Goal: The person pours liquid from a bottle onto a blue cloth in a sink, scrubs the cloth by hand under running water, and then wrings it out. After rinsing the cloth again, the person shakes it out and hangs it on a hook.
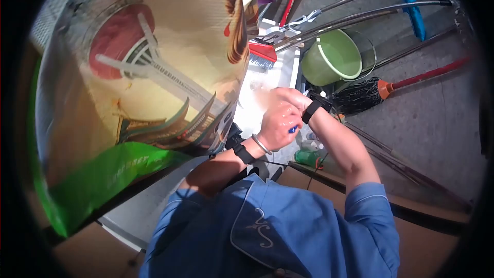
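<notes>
My left hand is closed in a fist over a white sink. Its skin looks wet, and a small blue thing shows at its fingers; what it is I cannot make out. Pressed close against it, on the far side, is my right hand with curled fingers, partly blurred and hidden. Whatever lies between the hands is out of sight. A silver bangle and a black strap circle my left wrist, and another black strap is on the right.
A large printed bag fills the left side, close to my left arm. Beyond the sink stand a green bucket, a red brush, a black-bristled broom and several long poles. A green-labelled bottle lies near my right forearm.
</notes>
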Demonstrator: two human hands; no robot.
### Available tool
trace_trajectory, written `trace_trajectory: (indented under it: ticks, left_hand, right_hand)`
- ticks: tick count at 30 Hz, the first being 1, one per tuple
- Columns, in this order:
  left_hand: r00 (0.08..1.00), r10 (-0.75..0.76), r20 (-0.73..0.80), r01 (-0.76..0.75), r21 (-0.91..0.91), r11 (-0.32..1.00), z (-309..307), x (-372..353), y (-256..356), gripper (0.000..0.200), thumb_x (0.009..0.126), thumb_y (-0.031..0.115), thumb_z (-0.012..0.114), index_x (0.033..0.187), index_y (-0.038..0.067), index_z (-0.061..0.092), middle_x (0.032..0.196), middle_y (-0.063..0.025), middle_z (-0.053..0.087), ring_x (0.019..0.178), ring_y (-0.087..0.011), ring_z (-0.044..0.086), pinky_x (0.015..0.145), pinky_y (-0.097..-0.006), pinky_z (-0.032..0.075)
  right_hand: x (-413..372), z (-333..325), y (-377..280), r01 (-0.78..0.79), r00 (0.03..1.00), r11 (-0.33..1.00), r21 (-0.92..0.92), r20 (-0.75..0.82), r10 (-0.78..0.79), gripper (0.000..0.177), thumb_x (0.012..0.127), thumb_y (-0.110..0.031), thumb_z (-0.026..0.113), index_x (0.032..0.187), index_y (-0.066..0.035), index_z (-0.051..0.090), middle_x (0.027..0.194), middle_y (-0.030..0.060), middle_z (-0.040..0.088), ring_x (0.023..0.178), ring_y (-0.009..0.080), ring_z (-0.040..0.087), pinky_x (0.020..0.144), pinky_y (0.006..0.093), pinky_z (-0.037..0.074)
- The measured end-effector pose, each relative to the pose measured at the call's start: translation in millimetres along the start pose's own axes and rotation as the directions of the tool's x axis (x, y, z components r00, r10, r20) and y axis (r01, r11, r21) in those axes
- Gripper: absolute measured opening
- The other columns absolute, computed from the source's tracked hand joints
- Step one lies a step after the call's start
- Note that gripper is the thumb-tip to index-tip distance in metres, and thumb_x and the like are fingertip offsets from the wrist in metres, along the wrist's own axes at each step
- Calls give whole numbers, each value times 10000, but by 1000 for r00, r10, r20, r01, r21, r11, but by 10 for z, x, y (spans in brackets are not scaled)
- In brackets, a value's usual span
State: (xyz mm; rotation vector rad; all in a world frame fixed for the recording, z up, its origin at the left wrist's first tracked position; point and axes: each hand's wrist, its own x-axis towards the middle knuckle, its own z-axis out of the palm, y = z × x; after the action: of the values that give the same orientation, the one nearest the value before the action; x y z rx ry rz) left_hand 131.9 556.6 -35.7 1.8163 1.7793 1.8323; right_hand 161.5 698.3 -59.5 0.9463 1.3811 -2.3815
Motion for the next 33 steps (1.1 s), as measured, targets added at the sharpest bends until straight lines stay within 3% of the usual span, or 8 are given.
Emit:
trace_trajectory:
  ticks: [5, 9, 13, 17, 20, 23, 27, 33]
  left_hand:
    - [993, 109, 51, -113, 80, 990, 43, -37, 35, 121, 534, 62, 629, 624, 119, 571, 728, -10, 550, 741, -213, 529, 669, -324, 437]
    - [979, 164, 121, -180, 144, 973, 79, -96, 8, 106, 535, 103, 608, 627, 112, 556, 730, -15, 545, 750, -209, 546, 671, -326, 445]
    - [948, 211, 238, -260, 196, 945, 129, -241, -62, 117, 549, 116, 594, 635, 102, 515, 719, -20, 517, 732, -204, 539, 669, -312, 440]
    - [921, 220, 320, -295, 208, 933, 180, -415, -142, 93, 563, 129, 582, 623, 114, 512, 672, -18, 478, 682, -186, 508, 647, -293, 413]
    - [911, 187, 369, -292, 252, 923, 220, -559, -204, 79, 576, 138, 581, 635, 126, 530, 697, -8, 510, 690, -182, 516, 660, -292, 409]
    - [896, 164, 413, -289, 261, 921, 267, -730, -334, 76, 589, 143, 582, 661, 136, 559, 734, -2, 549, 697, -179, 527, 671, -295, 406]
    - [875, 193, 444, -327, 251, 911, 301, -832, -447, 45, 629, 143, 567, 672, 136, 579, 745, -9, 576, 683, -174, 552, 643, -306, 416]
    - [798, 114, 592, -328, 267, 906, 337, -972, -559, 73, 643, 156, 574, 695, 113, 603, 731, -38, 600, 685, -191, 581, 641, -316, 428]
  right_hand:
    - [123, 84, -29, -52, 995, 993, -108, 78, 61, 184, 851, -205, 547, 775, -40, 576, 708, 29, 572, 621, 111, 547, 578, 247, 462]
    - [286, 13, 32, 282, 935, 781, -556, 340, -96, 212, 842, -207, 551, 727, -30, 573, 648, 39, 568, 570, 115, 548, 547, 254, 462]
    - [428, 7, 210, 378, 912, 623, -685, 392, -123, 218, 839, -180, 519, 716, -11, 582, 608, 42, 567, 525, 130, 553, 520, 271, 463]
    - [527, 26, 449, 391, 920, 354, -849, 348, -180, 244, 827, -201, 514, 721, -2, 608, 604, 70, 608, 509, 154, 583, 529, 292, 479]
    - [534, 39, 552, 370, 911, 279, -886, 287, -294, 248, 819, -220, 512, 744, -17, 634, 616, 96, 627, 529, 171, 605, 557, 308, 494]
    - [548, 69, 608, 269, 940, 116, -956, 234, -248, 247, 814, -236, 519, 761, -35, 651, 637, 121, 634, 569, 217, 625, 603, 342, 505]
    - [682, -65, 828, 262, 881, 101, -960, 195, -431, 254, 815, -259, 534, 772, -40, 655, 677, 146, 640, 641, 290, 632, 653, 386, 501]
    - [619, 7, 808, 133, 900, 60, -989, 95, -426, 253, 827, -265, 529, 832, -47, 657, 715, 171, 640, 684, 319, 631, 678, 399, 496]
